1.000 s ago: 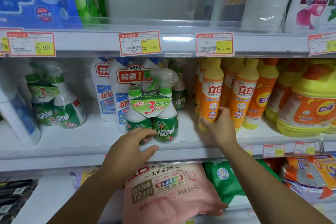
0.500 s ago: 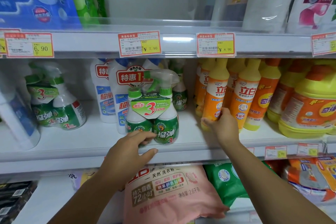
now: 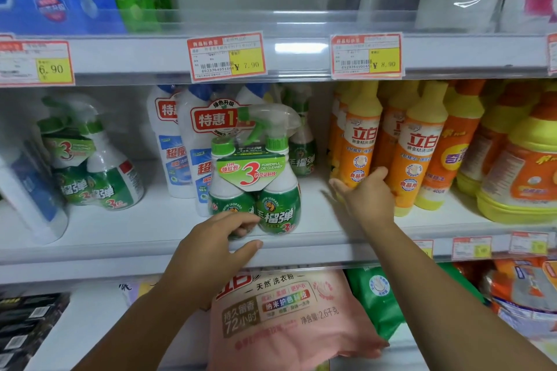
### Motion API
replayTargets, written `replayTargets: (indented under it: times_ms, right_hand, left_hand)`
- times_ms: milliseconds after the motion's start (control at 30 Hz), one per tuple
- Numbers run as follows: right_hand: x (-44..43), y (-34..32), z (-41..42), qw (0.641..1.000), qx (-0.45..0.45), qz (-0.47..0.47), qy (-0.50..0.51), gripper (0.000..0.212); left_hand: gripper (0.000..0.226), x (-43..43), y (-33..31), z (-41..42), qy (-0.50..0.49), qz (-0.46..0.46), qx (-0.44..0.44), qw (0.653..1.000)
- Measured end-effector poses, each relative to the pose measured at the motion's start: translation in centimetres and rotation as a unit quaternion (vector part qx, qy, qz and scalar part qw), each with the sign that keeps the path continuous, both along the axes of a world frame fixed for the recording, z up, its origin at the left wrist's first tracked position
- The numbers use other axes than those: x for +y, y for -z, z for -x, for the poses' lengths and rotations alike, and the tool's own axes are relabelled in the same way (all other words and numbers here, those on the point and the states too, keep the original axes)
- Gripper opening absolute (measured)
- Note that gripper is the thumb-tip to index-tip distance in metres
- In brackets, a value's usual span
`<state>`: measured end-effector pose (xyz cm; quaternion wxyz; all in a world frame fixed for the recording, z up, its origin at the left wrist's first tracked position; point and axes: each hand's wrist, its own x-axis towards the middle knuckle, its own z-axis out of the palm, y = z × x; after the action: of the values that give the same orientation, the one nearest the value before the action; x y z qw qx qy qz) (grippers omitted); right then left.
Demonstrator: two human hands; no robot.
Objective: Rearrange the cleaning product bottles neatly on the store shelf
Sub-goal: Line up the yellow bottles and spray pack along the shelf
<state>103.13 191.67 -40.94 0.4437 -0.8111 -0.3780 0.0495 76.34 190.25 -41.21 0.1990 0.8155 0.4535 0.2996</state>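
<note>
A twin pack of green-and-white spray bottles stands at the front of the middle shelf. My left hand curls around its lower left bottle, thumb on the shelf lip. My right hand grips the base of an orange bottle with a yellow cap, the leftmost of a row of such bottles. A second twin pack of sprays leans at the left. White bottles with blue caps stand behind the front pack.
Large yellow-and-orange jugs fill the shelf's right end. A white-and-blue bottle leans at far left. Price tags line the upper shelf edge. A pink detergent bag and a green bag lie on the shelf below.
My right hand has pushed the orange bottle back and a little to the right, closer to its row. My left hand has kept its hold on the spray pack.
</note>
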Motion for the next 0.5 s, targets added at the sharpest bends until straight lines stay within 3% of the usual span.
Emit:
replayTargets:
  times_ms: [233, 500]
  right_hand:
    - [-0.09, 0.3, -0.15, 0.999, -0.018, -0.02, -0.025, 0.054]
    - [-0.71, 0.08, 0.14, 0.998, 0.024, -0.046, -0.027, 0.06]
  left_hand:
    - [0.032, -0.06, -0.37, -0.09, 0.003, 0.011, -0.011, 1.0]
    - [0.031, -0.21, -0.44, 0.16, 0.005, 0.008, -0.019, 1.0]
